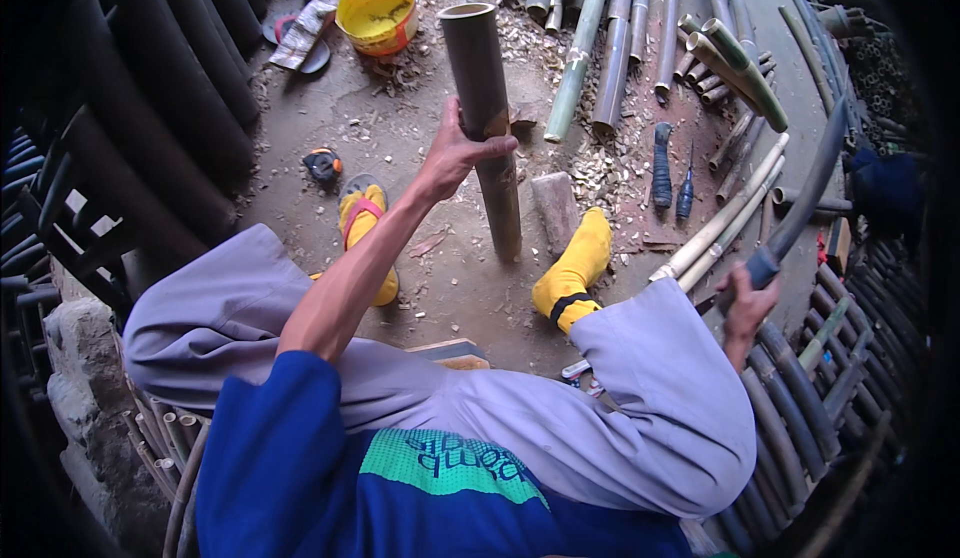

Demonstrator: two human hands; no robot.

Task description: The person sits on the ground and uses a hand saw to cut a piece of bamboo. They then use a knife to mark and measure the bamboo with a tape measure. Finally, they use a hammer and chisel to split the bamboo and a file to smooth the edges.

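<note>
My left hand (pixel 465 153) is wrapped round the middle of a thick bamboo tube (pixel 478 73). The tube stands nearly upright between my feet, its open end uppermost and its lower end at the ground. Off to the right, my right hand (pixel 748 308) is closed on a long, dark, curved tool that looks like a machete (pixel 815 173). A blue-grey collar (pixel 763 266) shows just above the fingers, and the tool sweeps up and away, apart from the tube. A wooden block (pixel 555 210) lies beside the tube's lower part, near my yellow-socked right foot (pixel 578 263).
A yellow bucket (pixel 377 16) stands at the far left. Bamboo poles (pixel 590 43) lie at the back, among shavings. Split bamboo pieces (pixel 740 73) lie at the right. A dark wrapped handle (pixel 662 163) and a screwdriver-like tool (pixel 686 196) rest nearby. Large dark curved pieces (pixel 180 38) line the left.
</note>
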